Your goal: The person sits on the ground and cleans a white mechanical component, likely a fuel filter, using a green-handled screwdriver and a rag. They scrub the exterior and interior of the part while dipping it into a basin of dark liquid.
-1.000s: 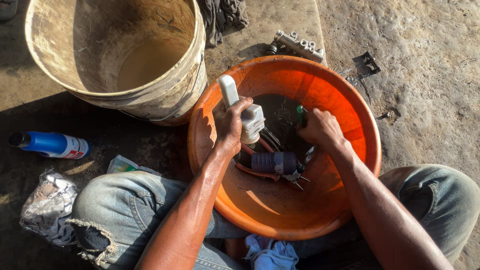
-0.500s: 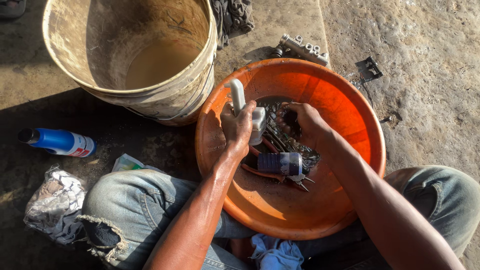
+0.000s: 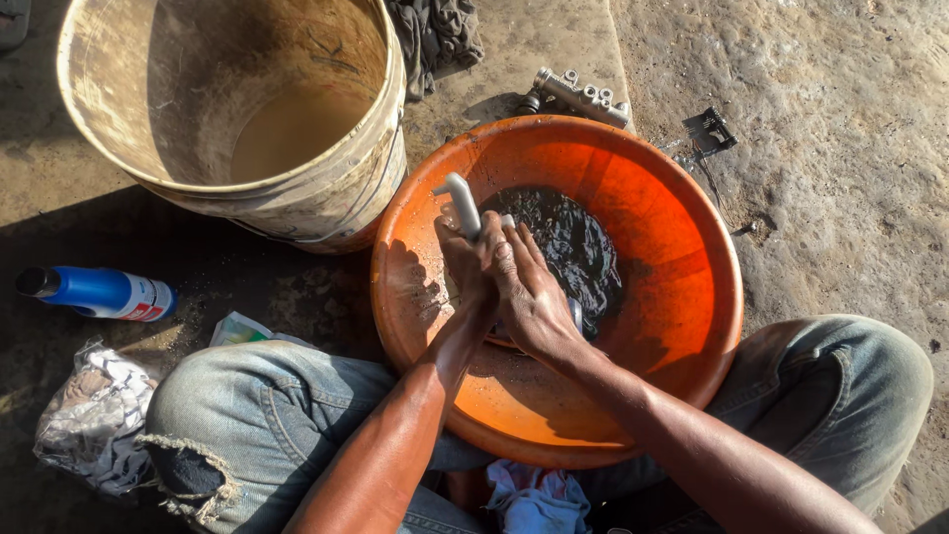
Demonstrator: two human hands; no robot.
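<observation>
I am crouched over the orange basin (image 3: 692,326), which sits on the rough ground between my knees, with a pool of black, oily liquid (image 3: 568,247) lying toward its far side. My left hand (image 3: 465,252) is closed around a pale grey handle (image 3: 461,201) that sticks up out of the fist toward the basin's left rim; what the handle belongs to is hidden under my hands. My right hand (image 3: 534,292) lies across the left one, fingers (image 3: 524,247) stretched out flat and pointing toward the dark liquid, palm pressing down on whatever sits beneath; I cannot tell whether it grips anything, and only a sliver of a metal part (image 3: 576,314) shows just past its edge. Both forearms reach in from the near side and meet over the middle of the basin. Just beyond the basin's left rim stands a big dirty bucket (image 3: 326,208) with murky water in its bottom. A blue bottle (image 3: 99,293) lies on its side in shadow well to the left, with a crumpled rag (image 3: 89,415) near my left knee. A grey metal casting (image 3: 583,96) rests on the ground behind the basin.
</observation>
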